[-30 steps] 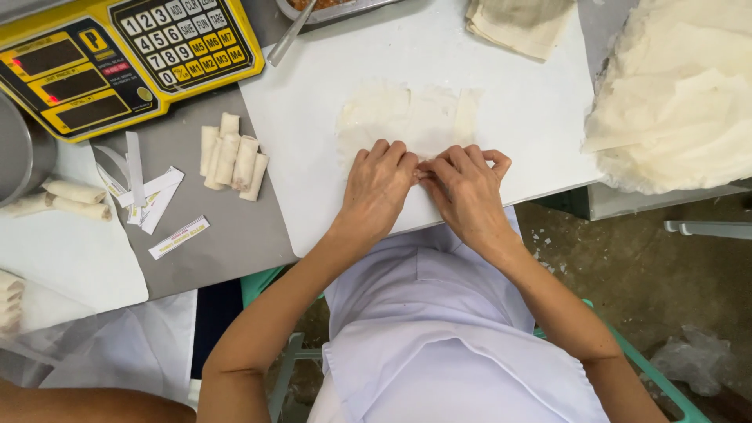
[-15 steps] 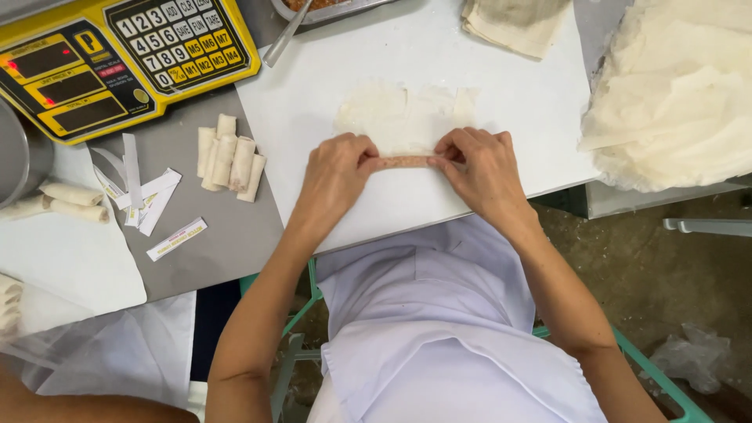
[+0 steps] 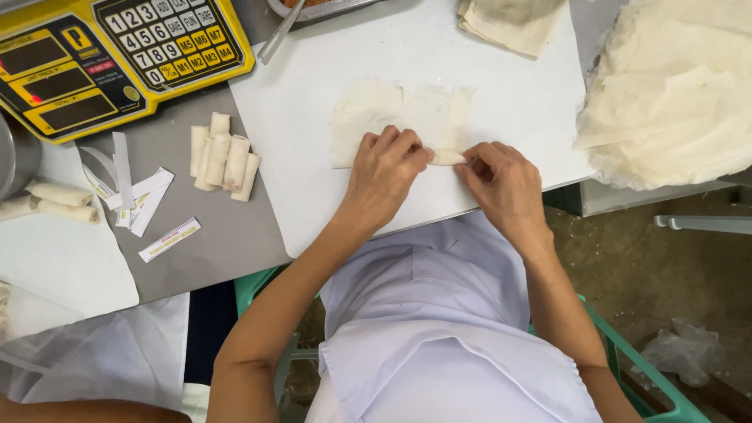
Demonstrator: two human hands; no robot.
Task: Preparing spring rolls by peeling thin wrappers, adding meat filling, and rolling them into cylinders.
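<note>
Yellow scale (image 3: 117,59) at far left, paper slips (image 3: 133,196) below; finished rolls (image 3: 223,160) piled on grey table (image 3: 227,235), so several done already; on white board (image 3: 313,102), left hand (image 3: 384,172) clenched over half-rolled wrapper (image 3: 399,117), fingertips tucking the near edge; right hand (image 3: 505,184) pinching the roll's end (image 3: 449,158); judged roughly midway, far half lying flat, thin, pale, translucent, side flap folded in; rolling and sealing left; stack of fresh wrappers (image 3: 674,94) waiting far right.

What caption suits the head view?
Left hand and right hand roll a thin wrapper on a white board.
</note>
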